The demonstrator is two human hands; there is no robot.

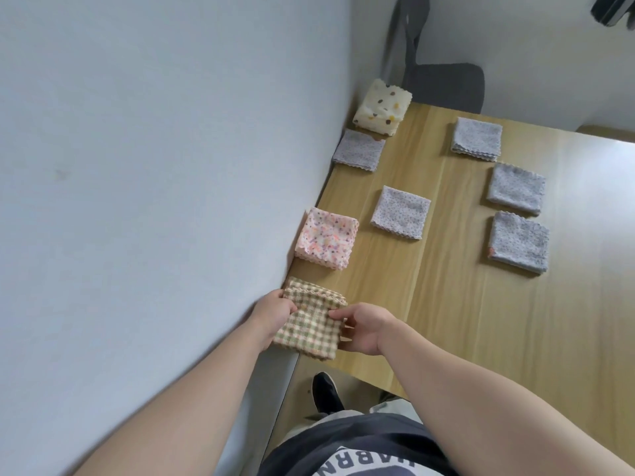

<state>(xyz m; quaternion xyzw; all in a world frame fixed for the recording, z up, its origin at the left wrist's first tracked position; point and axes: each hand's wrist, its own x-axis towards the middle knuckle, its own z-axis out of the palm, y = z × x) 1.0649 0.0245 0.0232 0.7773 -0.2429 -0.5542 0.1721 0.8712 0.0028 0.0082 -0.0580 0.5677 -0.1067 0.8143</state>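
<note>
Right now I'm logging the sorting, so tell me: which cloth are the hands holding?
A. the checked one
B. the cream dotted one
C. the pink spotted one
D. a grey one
A: the left hand and the right hand both grip the checked cloth at the near corner of the table, by the wall.

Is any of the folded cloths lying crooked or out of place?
Yes: the checked cloth, held by the left hand and right hand, lies askew and juts past the near-left corner of the table.
</note>
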